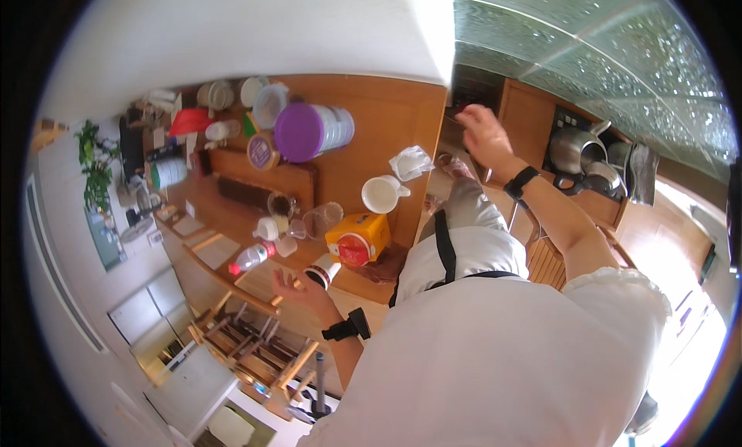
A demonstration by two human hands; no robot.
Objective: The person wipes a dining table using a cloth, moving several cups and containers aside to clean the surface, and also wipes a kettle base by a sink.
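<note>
My left hand (302, 291) is raised at the near left edge of the wooden table (382, 116), fingers apart. Right beside it stands a white cup with a dark band (320, 274); whether they touch is hard to tell. A yellow box with a round red-and-white front (360, 241) sits just past that cup. Beyond the table's right edge, my right hand (487, 135) hovers slightly blurred, its fingers loosely bent around nothing visible. Nearest to it on the table are a crumpled white tissue (411, 162) and a white mug (382, 194).
A large purple-lidded canister (313, 132), a red-capped plastic bottle (253, 257) and several clear cups (326, 218) crowd the table. Metal kettles (577, 151) stand on a wooden unit at the right. Wooden chairs (255, 342) are at the lower left.
</note>
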